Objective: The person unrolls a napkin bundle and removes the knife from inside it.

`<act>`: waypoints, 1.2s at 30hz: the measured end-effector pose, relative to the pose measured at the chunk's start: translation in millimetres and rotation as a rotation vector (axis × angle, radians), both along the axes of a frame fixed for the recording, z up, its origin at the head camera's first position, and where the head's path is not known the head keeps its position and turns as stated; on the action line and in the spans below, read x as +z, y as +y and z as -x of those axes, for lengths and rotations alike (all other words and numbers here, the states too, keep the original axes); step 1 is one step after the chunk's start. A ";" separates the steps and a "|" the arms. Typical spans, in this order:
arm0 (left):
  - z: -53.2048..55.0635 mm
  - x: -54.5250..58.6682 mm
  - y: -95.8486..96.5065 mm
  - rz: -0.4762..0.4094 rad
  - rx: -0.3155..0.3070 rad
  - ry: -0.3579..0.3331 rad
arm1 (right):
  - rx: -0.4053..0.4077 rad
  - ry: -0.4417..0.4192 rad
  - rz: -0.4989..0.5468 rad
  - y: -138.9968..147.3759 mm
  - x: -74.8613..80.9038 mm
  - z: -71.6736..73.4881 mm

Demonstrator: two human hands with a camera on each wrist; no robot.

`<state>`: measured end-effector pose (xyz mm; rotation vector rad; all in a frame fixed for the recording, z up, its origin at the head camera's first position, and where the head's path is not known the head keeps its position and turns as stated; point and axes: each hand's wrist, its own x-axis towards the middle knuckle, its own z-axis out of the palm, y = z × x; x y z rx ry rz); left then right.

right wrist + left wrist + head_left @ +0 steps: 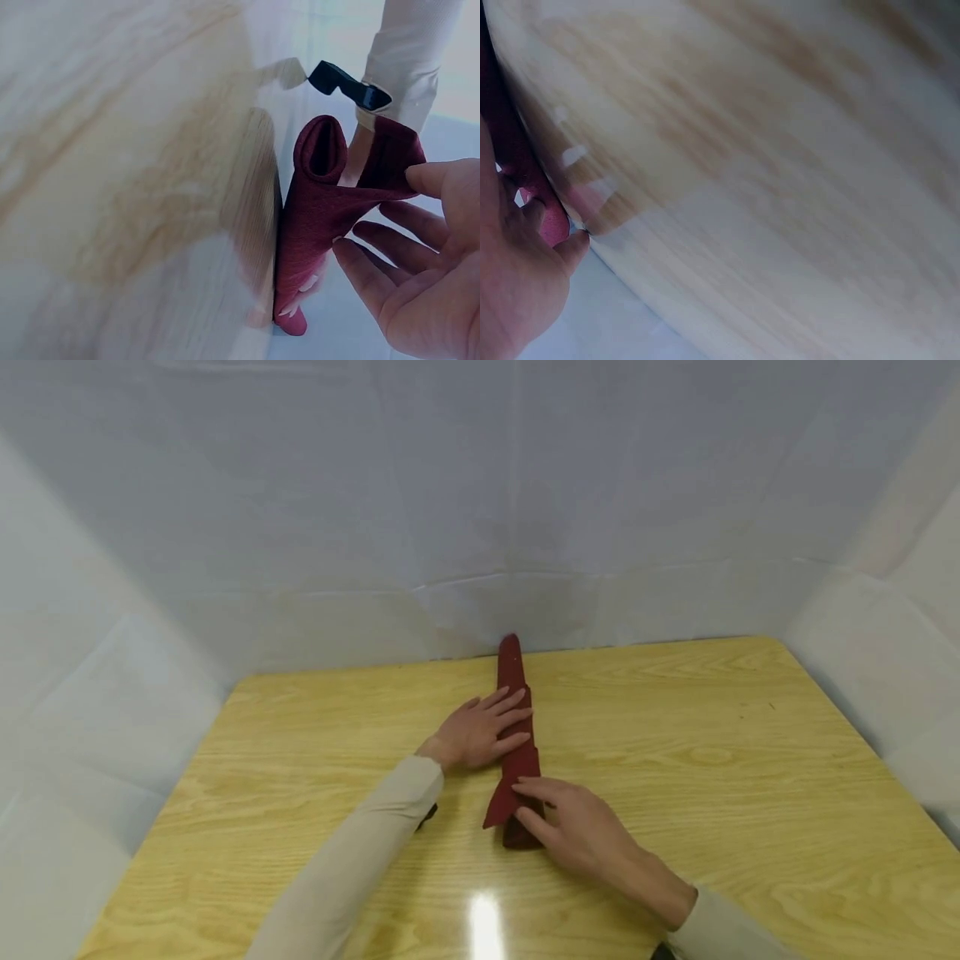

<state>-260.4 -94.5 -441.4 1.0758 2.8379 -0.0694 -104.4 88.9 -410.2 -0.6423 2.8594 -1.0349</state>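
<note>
A dark red cloth (519,766), rolled into a long narrow shape, lies lengthwise across the middle of the table. My left hand (480,735) rests on the roll with its fingers spread and mostly straight. At the near end my right hand (588,833) pinches a pointed loose flap (501,802) between thumb and fingers. From the right wrist camera, the cloth's rolled end (321,154) shows its hollow coil, and the flap stands lifted off it. In the left wrist view only part of my left hand (525,277) and a strip of the cloth (510,142) appear.
The wood-grain table (697,760) has rounded far corners. White sheeting (337,510) rises behind it and at both sides, and the roll's far end reaches the back edge. A dark strap piece (349,86) sits at the left sleeve.
</note>
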 end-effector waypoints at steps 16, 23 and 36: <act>2.1 2.0 -2.6 -0.003 0.011 -0.007 | -0.149 0.011 0.099 4.5 6.4 -3.7; 3.5 -2.1 -2.0 -0.005 0.014 -0.016 | -0.207 -0.035 0.174 10.2 6.0 -2.0; 2.8 -1.8 -0.2 -0.017 0.003 -0.030 | -0.261 -0.027 0.126 31.5 6.7 -4.9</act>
